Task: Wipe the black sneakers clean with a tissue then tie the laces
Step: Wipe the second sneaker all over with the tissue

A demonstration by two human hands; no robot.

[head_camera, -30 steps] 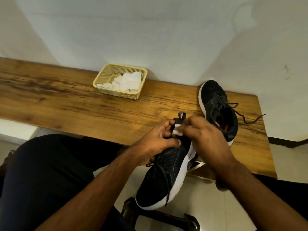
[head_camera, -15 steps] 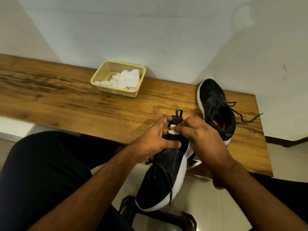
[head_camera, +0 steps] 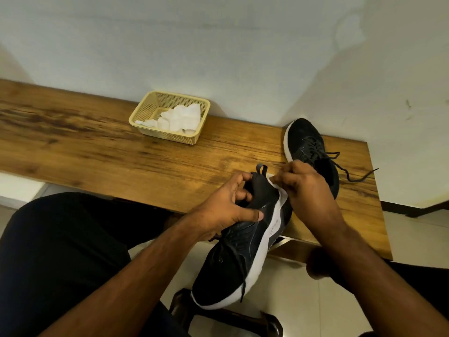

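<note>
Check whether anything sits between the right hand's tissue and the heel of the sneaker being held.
Nothing visible does. The right hand pinches the tissue directly against the heel side of the held sneaker, which the left hand grips at the collar. The second sneaker lies behind on the table, apart.

Black sneakers (head_camera: 233, 261) with white soles, yellow mesh basket (head_camera: 170, 117), brown wood-grain bench (head_camera: 97, 152).

Left hand (head_camera: 224, 205) grips the sneaker (head_camera: 239, 251); right hand (head_camera: 307, 188) apparently presses tissue (head_camera: 281, 199) against it.
</note>
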